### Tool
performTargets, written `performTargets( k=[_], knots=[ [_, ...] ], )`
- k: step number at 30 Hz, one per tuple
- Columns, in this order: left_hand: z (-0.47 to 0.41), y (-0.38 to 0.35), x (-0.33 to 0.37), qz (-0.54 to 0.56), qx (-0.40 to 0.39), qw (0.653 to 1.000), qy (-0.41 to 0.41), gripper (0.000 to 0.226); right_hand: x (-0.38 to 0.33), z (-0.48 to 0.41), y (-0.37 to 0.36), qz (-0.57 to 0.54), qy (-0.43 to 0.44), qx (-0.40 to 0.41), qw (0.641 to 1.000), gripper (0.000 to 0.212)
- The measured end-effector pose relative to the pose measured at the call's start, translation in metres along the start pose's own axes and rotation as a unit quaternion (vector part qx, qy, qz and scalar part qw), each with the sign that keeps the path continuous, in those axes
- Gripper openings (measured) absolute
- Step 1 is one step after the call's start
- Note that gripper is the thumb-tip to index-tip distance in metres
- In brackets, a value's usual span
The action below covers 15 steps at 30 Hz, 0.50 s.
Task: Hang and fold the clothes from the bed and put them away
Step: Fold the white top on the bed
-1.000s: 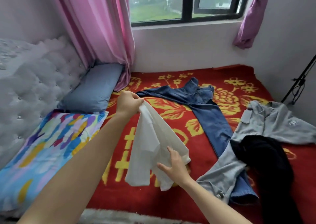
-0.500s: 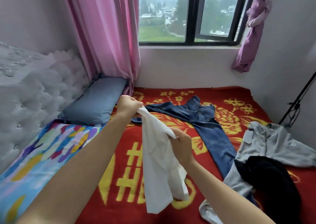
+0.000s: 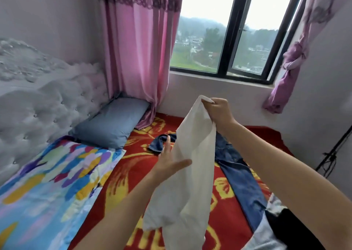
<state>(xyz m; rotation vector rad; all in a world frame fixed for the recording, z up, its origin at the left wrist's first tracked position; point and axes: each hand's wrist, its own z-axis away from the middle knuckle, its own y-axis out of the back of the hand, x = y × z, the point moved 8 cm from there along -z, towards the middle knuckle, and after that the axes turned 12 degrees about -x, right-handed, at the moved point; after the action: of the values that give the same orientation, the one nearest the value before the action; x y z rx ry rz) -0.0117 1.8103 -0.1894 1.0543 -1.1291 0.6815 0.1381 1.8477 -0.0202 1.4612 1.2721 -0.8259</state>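
A white garment point(image 3: 192, 173) is held up above the bed, its top corner pinched in the curled fingers of the right hand point(image 3: 219, 109). The left hand point(image 3: 169, 162) is laid flat against the cloth's left edge, fingers straight and thumb spread, with nothing gripped. Part of the jeans point(image 3: 238, 165), spread on the red blanket point(image 3: 137, 169), is hidden behind the hanging cloth. A grey shirt point(image 3: 266, 238) and a black garment point(image 3: 297, 228) are seen at the lower right. A blue pillow point(image 3: 112, 124) and a colourful pillow point(image 3: 47, 183) lie by the headboard point(image 3: 38, 101), beside the pink curtain point(image 3: 137, 49).
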Motion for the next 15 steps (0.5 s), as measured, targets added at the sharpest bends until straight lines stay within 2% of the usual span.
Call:
performTargets(
  k=[2, 5, 7, 9, 10, 13, 15],
  knots=[
    [-0.004, -0.011, -0.014, -0.071, 0.021, 0.997, 0.003, 0.135, -0.014, -0.007, 0.0, -0.006, 0.002, 0.012, 1.0, 0.038],
    [-0.009, -0.02, -0.036, -0.116, 0.052, 0.992, 0.025, 0.122, -0.03, -0.015, 0.006, 0.005, 0.007, 0.035, 0.999, 0.053],
    [-0.007, -0.014, -0.05, -0.096, 0.089, 0.991, 0.032, 0.098, -0.039, -0.016, 0.014, 0.009, 0.015, 0.048, 0.999, 0.048],
    [0.001, -0.005, -0.057, -0.061, 0.116, 0.991, -0.004, 0.063, -0.045, -0.015, 0.028, 0.017, 0.019, 0.07, 0.997, 0.048],
    [0.006, 0.001, -0.06, -0.067, 0.129, 0.989, -0.027, 0.056, -0.045, -0.014, 0.038, 0.022, 0.018, 0.084, 0.996, 0.052],
    [0.007, 0.029, -0.071, -0.065, 0.135, 0.986, -0.075, 0.069, -0.036, -0.009, 0.077, 0.051, -0.003, 0.134, 0.99, 0.054],
    [0.008, 0.057, -0.065, -0.065, 0.134, 0.985, -0.092, 0.068, -0.024, -0.001, 0.105, 0.08, -0.025, 0.166, 0.983, 0.048]
  ],
)
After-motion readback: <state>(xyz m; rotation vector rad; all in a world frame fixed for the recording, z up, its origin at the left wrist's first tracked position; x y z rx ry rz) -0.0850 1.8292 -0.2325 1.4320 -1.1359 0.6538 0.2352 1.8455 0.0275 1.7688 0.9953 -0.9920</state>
